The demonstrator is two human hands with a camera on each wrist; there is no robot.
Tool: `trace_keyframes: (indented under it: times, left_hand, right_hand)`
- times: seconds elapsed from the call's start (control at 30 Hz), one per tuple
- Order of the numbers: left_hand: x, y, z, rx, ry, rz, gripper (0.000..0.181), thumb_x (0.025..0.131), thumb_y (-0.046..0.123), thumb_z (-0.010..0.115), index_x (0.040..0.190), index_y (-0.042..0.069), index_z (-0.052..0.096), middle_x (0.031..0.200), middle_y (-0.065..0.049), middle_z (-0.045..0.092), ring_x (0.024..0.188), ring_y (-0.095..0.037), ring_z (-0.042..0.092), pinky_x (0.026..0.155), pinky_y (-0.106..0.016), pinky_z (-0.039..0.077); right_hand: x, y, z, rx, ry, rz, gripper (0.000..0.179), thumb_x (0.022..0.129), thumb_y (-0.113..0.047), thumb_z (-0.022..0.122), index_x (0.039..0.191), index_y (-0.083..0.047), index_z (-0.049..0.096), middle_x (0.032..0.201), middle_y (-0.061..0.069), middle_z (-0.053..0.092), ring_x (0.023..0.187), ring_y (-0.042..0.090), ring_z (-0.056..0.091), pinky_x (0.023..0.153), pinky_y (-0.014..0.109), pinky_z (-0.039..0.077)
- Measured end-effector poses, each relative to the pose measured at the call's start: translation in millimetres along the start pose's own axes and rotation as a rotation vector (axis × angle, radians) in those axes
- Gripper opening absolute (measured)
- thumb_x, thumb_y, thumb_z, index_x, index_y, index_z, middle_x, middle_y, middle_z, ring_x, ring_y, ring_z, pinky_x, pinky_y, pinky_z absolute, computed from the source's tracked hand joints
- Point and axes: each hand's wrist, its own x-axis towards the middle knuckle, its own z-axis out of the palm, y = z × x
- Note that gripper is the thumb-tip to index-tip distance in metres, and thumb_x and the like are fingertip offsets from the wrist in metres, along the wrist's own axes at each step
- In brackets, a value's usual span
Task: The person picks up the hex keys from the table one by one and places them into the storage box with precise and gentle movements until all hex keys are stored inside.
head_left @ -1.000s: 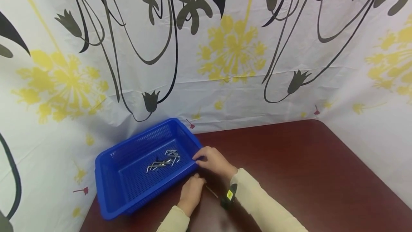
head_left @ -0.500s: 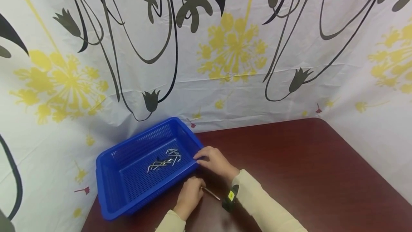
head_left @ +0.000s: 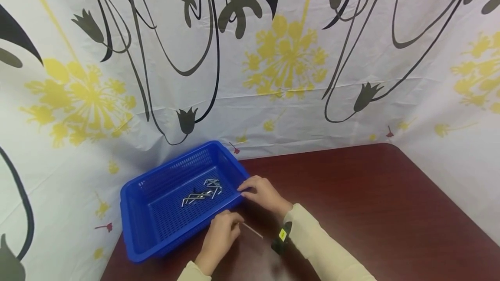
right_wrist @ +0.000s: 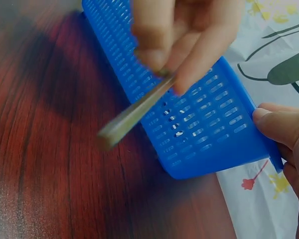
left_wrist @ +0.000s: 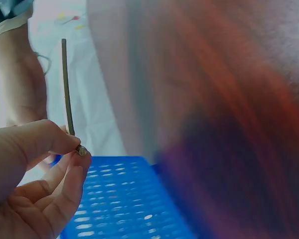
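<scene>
My left hand (head_left: 220,236) pinches a bent metal hex key (left_wrist: 67,89) between thumb and fingertips. Its long arm points away from the pinch, and in the right wrist view it stretches over the table. The hand is just in front of the near long side of a blue plastic basket (head_left: 168,222). My right hand (head_left: 264,193) holds the basket's rim at its right corner, thumb at the edge in the right wrist view. Several silvery L-shaped hex keys (head_left: 195,197) lie in a loose heap on the basket floor.
A dark red-brown wooden table (head_left: 351,198) spreads to the right of the basket. Behind and at both sides hangs a white cloth (head_left: 297,125) with flower prints, close behind the basket. A dark band with a yellow label (head_left: 283,234) sits at the right wrist.
My left hand has shifted left and slightly up along the basket's front side, carrying the hex key. The right hand stays at the basket's corner.
</scene>
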Motion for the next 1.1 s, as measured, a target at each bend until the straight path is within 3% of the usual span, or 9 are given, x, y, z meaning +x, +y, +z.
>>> trace_keyframes:
  times: [0.13,0.37,0.6,0.87,1.1]
  left_hand:
    - [4.4,1.2,-13.8,0.002,0.037,0.028,0.02,0.063,-0.007,0.068,0.075,0.009,0.07,0.067,0.002,0.059,0.061,-0.011,0.055,0.054,-0.025,0.044]
    - [14.1,-1.8,-33.7,0.006,0.036,-0.003,0.019,0.065,-0.005,0.07,0.077,0.009,0.071,0.069,0.002,0.061,0.061,-0.009,0.055,0.054,-0.023,0.045]
    - [24.6,-11.5,-55.2,0.008,0.089,-0.003,0.019,0.065,-0.007,0.07,0.078,0.007,0.071,0.071,-0.001,0.064,0.064,-0.011,0.058,0.057,-0.024,0.048]
    - [37.9,-33.3,-83.3,-0.02,0.093,-0.102,0.021,0.067,-0.007,0.066,0.081,0.006,0.072,0.075,-0.003,0.066,0.068,-0.015,0.062,0.06,-0.031,0.05]
    - [47.5,-55.2,-96.6,-0.033,0.002,-0.21,0.019,0.072,-0.006,0.063,0.086,0.005,0.072,0.081,-0.009,0.068,0.071,-0.02,0.064,0.059,-0.033,0.05]
  right_hand:
    - [0.2,-1,-1,-0.008,0.001,-0.017,0.013,0.082,-0.009,0.068,0.094,-0.009,0.072,0.095,0.002,0.067,0.096,0.018,0.057,0.087,0.037,0.044]
    - [-0.7,1,0,0.003,0.011,-0.037,0.013,0.081,-0.007,0.068,0.094,-0.008,0.072,0.095,0.003,0.067,0.094,0.018,0.057,0.086,0.037,0.045]
    - [-0.8,1,0,0.011,0.017,-0.031,0.013,0.081,-0.007,0.069,0.093,-0.009,0.072,0.094,0.002,0.067,0.093,0.018,0.057,0.085,0.037,0.045]
    - [-1.2,0,0,0.019,0.025,-0.041,0.013,0.08,-0.007,0.069,0.093,-0.008,0.072,0.095,0.003,0.067,0.094,0.019,0.057,0.085,0.035,0.045]
    - [-2.5,-1,-1,0.018,0.031,-0.037,0.014,0.081,-0.007,0.069,0.094,-0.007,0.072,0.096,0.004,0.067,0.095,0.019,0.057,0.087,0.035,0.044]
